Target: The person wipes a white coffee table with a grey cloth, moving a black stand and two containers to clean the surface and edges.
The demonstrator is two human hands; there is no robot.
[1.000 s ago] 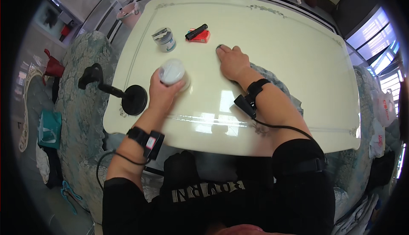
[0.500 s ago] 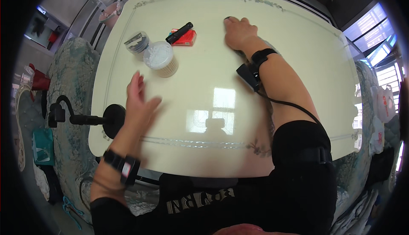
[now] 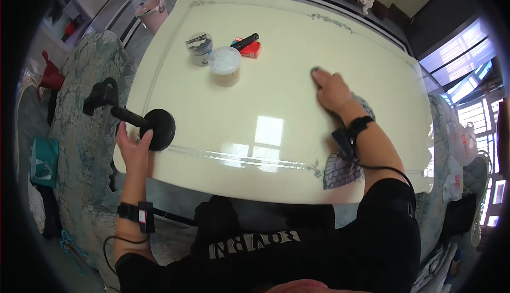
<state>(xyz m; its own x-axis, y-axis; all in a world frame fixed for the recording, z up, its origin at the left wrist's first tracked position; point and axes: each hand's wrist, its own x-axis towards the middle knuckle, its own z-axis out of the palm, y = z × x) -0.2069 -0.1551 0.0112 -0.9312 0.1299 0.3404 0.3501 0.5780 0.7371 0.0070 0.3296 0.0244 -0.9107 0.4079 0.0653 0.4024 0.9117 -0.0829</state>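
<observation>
My left hand [image 3: 134, 148] is at the table's left edge, thumb and fingers spread apart. Its thumb overlaps the near rim of a black stand's round base [image 3: 161, 130]; whether it touches is unclear. The stand's bent arm [image 3: 129, 116] leans out left past the edge. On the right, my right hand [image 3: 334, 93] presses down with curled fingers on a grey-purple patterned cloth [image 3: 340, 172]. Part of the cloth shows beside the wrist and below the forearm; the rest is hidden under hand and arm.
On the cream table [image 3: 255, 101] stand a lidded tub [image 3: 225, 68] and a clear jar [image 3: 200, 49]. Behind them a black cylinder [image 3: 245, 42] lies on a red box [image 3: 251, 49]. A pink bucket [image 3: 152, 15] stands beyond the far left corner. A cable trails from each wrist strap.
My left hand has moved left and down to the black stand. My right hand has come nearer and to the right with the cloth. The whole view has shifted.
</observation>
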